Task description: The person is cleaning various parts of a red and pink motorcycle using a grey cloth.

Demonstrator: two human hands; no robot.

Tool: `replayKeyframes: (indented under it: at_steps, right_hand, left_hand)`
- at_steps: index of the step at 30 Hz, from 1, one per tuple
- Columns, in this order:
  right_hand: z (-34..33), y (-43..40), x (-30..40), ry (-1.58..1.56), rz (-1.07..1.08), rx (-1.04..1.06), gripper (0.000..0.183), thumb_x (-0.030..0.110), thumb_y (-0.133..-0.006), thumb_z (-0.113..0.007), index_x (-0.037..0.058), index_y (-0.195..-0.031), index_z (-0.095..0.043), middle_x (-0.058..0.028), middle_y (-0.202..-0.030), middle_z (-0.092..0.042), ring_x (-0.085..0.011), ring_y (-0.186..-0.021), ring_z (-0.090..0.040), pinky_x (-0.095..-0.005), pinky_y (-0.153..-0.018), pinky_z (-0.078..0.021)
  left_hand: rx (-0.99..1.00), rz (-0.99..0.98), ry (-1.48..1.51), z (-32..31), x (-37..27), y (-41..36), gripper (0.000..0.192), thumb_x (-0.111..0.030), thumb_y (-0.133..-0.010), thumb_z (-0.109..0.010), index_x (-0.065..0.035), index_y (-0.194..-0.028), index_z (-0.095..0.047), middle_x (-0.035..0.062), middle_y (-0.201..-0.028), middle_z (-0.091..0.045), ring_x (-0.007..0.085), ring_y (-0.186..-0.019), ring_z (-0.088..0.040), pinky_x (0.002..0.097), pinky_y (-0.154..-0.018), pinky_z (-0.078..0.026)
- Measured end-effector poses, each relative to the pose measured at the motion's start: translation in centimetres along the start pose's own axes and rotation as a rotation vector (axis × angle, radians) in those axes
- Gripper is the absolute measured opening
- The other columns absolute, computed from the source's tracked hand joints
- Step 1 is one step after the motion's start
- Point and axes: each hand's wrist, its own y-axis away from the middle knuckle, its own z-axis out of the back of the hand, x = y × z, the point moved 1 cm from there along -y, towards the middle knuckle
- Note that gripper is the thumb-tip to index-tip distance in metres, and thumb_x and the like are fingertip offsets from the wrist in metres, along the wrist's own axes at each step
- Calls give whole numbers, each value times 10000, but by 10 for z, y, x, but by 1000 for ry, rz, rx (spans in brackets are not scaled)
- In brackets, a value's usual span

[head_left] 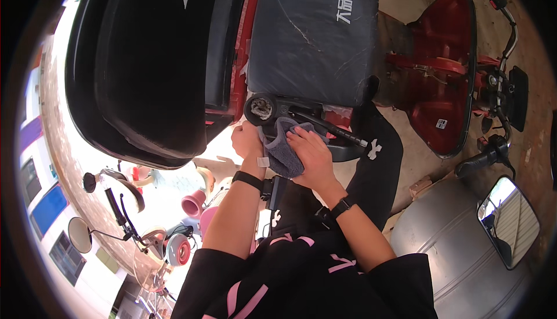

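Note:
My right hand (311,156) lies over a dark grey terry cloth (283,158), holding it against a black plastic side panel (341,151) beside the seat. The cloth has a small white tag on its left edge. My left hand (246,140) is curled at the panel's left end, beside the cloth. What its fingers grip is hidden. Just above the cloth is a round holder (262,106) with a pale, rope-like bundle inside. A black lever with a silver tip (348,136) slants along the panel, right of the cloth.
Above is a worn dark vinyl seat (309,49) beside a large black backrest (148,66). Red front bodywork (444,79) and handlebars (500,119) stand to the right. A rounded metal surface (444,249) and mirror (507,223) are lower right; parked scooters (126,214) are left.

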Motion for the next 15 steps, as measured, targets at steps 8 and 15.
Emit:
replayKeyframes:
  at_steps: [8, 15]
  right_hand:
    - [40, 61, -19, 86, -112, -43, 454, 131, -592, -768, 27, -1016, -643, -93, -1163, -639, -300, -1218, -534, -487, -1017, -391]
    - [70, 114, -38, 88, -549, -323, 398, 12, -686, -722, -16, -1072, -629, -157, -1034, -669, -312, -1061, -640, -369, -922, -486]
  left_hand:
    - [-131, 102, 61, -2, -22, 21, 356, -263, -811, -506, 14, -940, -689, 201, -939, -693, 368, -896, -648, 434, -828, -483]
    - [-140, 138, 44, -2, -20, 15, 333, -269, -810, -514, -3, -898, -693, 181, -923, -695, 357, -877, -645, 432, -806, -475]
